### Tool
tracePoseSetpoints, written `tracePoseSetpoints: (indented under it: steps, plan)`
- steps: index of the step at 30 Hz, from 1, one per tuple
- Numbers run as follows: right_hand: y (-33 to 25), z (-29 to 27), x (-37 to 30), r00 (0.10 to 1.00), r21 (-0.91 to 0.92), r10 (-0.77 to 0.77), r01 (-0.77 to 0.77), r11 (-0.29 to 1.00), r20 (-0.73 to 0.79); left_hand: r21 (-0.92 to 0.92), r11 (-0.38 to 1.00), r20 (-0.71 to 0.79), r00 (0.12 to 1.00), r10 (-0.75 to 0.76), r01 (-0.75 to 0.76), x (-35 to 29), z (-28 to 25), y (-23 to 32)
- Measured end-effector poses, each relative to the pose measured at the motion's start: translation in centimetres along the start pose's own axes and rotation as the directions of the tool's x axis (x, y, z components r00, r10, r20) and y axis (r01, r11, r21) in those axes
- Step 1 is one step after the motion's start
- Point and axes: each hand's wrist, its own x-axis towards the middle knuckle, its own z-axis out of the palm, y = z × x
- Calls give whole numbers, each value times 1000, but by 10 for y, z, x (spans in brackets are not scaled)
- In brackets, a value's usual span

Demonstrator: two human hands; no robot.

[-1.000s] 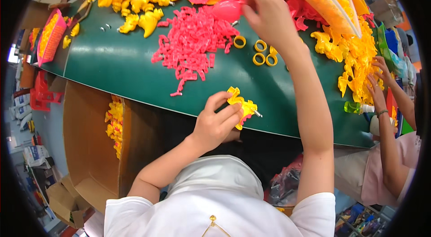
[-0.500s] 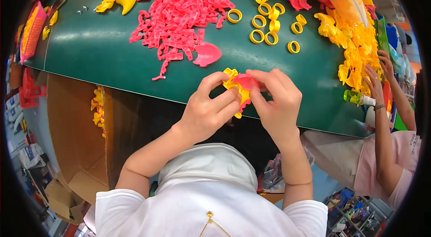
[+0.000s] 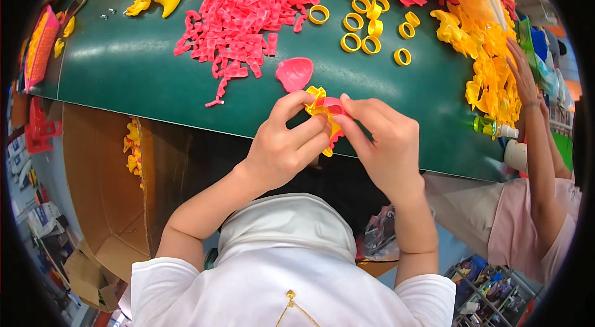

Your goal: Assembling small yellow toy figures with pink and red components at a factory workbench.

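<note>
My left hand (image 3: 289,136) grips a yellow moulded plastic piece (image 3: 317,92) with a hollow, wavy shape. A thin curved pink plastic piece (image 3: 333,105) lies across it, pinched by the thumb and forefinger of my right hand (image 3: 385,135). Both hands meet over the table's near edge. More pink shows low on the yellow piece, partly hidden by my left fingers. Just beyond my left fingertips, a broad pink shell-shaped piece (image 3: 294,73) lies on the green table (image 3: 142,67).
Small pink parts (image 3: 238,14) form a heap beyond my hands. Several yellow rings (image 3: 350,42) are to its right. Yellow pieces (image 3: 493,82) and a spray bottle (image 3: 494,127) sit near a co-worker's hand (image 3: 524,73). A cardboard box (image 3: 105,178) stands at the left below the table.
The pink piece in my hands has turned and now shows as a narrow band. The shell-shaped piece has rotated and sits closer to my fingers. The co-worker's arms have shifted.
</note>
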Motion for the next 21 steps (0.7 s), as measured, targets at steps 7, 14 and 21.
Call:
tracePoseSetpoints:
  steps: [7, 14, 21]
  plan:
    - [28, -13, 10, 977, 238, -22, -29, 971, 211, -7, 999, 0, 999, 48, -48, 6, 1, -4]
    - [15, 7, -18, 993, 83, 24, -15, 996, -113, 86, 994, -86, 993, 80, -73, 8, 12, 5]
    - [36, -15, -29, 986, 353, -24, 82, 932, -165, -392, 909, -234, 941, -244, 138, -3, -2, 24]
